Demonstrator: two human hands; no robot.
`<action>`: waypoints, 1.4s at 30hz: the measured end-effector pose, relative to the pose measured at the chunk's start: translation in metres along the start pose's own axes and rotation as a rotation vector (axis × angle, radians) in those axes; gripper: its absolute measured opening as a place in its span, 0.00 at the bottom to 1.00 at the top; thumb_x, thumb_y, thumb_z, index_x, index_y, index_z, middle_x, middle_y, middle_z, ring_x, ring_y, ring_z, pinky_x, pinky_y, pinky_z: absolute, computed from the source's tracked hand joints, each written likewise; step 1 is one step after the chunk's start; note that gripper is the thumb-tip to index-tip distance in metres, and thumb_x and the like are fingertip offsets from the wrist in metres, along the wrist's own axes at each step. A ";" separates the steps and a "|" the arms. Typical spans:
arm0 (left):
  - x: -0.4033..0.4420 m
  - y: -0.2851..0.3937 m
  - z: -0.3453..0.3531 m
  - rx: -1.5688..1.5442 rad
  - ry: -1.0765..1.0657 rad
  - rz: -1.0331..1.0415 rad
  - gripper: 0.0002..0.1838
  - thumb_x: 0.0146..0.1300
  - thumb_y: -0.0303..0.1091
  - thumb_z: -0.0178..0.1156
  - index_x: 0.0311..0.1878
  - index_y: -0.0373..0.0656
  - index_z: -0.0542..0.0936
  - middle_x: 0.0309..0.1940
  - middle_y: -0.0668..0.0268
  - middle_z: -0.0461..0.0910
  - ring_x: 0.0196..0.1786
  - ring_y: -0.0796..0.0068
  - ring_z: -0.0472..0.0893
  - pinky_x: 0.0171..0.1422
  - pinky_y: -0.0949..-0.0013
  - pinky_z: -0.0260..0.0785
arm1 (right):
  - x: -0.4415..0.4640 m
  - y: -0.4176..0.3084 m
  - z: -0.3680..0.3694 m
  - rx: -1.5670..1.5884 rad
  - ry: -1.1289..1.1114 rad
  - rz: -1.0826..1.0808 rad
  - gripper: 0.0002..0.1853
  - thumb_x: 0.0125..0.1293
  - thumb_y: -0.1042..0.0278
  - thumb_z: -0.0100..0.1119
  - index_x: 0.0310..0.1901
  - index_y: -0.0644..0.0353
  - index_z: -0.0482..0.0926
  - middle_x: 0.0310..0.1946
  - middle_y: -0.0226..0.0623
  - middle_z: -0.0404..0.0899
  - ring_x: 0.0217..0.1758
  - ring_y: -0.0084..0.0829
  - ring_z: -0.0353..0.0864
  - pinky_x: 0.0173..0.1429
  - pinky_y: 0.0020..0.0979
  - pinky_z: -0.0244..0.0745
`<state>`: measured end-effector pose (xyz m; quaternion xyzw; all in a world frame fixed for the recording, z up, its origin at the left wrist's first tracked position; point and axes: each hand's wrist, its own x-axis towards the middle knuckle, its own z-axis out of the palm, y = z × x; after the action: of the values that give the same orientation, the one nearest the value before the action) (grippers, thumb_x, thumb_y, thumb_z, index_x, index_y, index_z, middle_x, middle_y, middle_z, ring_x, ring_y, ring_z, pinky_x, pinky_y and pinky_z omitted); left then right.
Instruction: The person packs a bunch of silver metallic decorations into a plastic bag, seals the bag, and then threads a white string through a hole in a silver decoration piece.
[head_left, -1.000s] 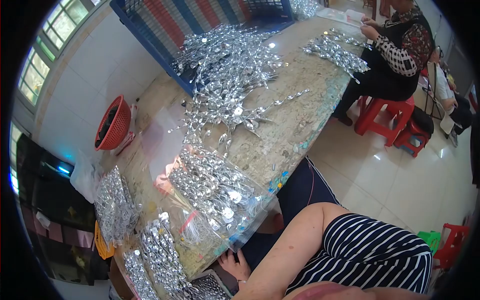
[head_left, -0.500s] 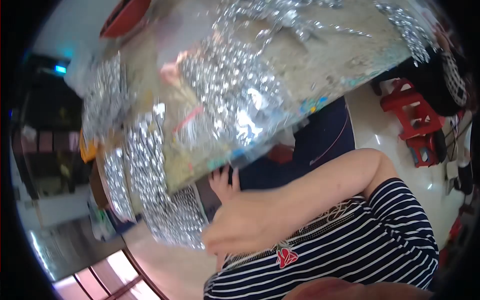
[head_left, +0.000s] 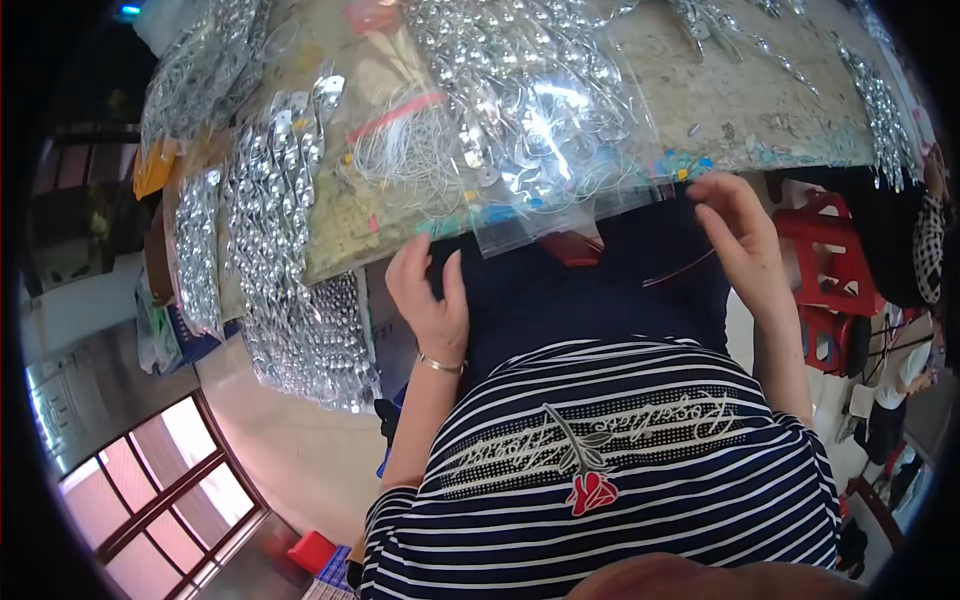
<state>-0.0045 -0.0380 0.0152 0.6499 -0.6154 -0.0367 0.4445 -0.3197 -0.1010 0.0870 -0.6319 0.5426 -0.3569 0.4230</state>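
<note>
My left hand [head_left: 430,305], with a bracelet at the wrist, is at the table's front edge, thumb and fingers apart and nothing visible in them. My right hand [head_left: 742,240] is open by the same edge, fingers loosely bent, close to small blue and yellow bits [head_left: 683,167]. Between my hands, a clear plastic bag [head_left: 575,200] hangs partly over the edge. A thin reddish strand [head_left: 682,270] crosses my dark lap towards my right hand; whether it touches the hand I cannot tell. Shiny silver twisted strands [head_left: 500,70] lie beyond the bag.
More silver strands [head_left: 270,210] drape over the table's left side. A red-edged bag of fine pale threads [head_left: 410,150] lies on the worn tabletop [head_left: 760,110]. Red plastic stools [head_left: 825,255] stand on the right. Another person's checked sleeve [head_left: 930,250] shows at the far right.
My right arm, which reached across my body to the left, has swung back to the right table edge. My left hand now shows fully. The view has turned and shifted.
</note>
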 end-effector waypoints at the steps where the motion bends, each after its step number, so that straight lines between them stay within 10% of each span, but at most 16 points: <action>1: 0.010 0.004 0.001 0.064 -0.006 0.098 0.21 0.55 0.22 0.63 0.55 0.39 0.74 0.51 0.60 0.74 0.48 0.67 0.73 0.54 0.66 0.64 | 0.005 0.004 0.000 -0.143 -0.003 -0.120 0.15 0.63 0.80 0.52 0.52 0.60 0.72 0.44 0.35 0.73 0.39 0.20 0.73 0.44 0.21 0.69; 13: 0.052 0.004 0.013 0.204 -0.048 0.419 0.19 0.45 0.27 0.69 0.44 0.55 0.85 0.50 0.67 0.76 0.50 0.66 0.71 0.58 0.65 0.58 | 0.040 0.012 0.024 -0.360 -0.115 -0.363 0.20 0.57 0.86 0.50 0.50 0.54 0.71 0.53 0.48 0.62 0.43 0.45 0.75 0.47 0.38 0.73; 25: 0.057 -0.002 0.016 0.128 -0.065 0.484 0.18 0.40 0.25 0.71 0.38 0.53 0.86 0.45 0.70 0.78 0.50 0.67 0.71 0.54 0.67 0.62 | 0.048 -0.005 0.000 -0.134 -0.211 -0.141 0.14 0.63 0.79 0.50 0.50 0.55 0.72 0.49 0.42 0.67 0.45 0.35 0.76 0.50 0.31 0.71; 42: 0.059 0.007 0.014 0.045 -0.093 0.489 0.18 0.39 0.23 0.69 0.38 0.48 0.85 0.43 0.66 0.80 0.46 0.64 0.75 0.51 0.66 0.68 | 0.064 0.015 0.006 -0.471 -0.248 -0.432 0.19 0.51 0.86 0.60 0.45 0.56 0.73 0.50 0.40 0.63 0.45 0.36 0.74 0.50 0.32 0.70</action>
<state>-0.0037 -0.0938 0.0403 0.4889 -0.7749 0.0559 0.3967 -0.3103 -0.1641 0.0700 -0.8510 0.4083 -0.2236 0.2431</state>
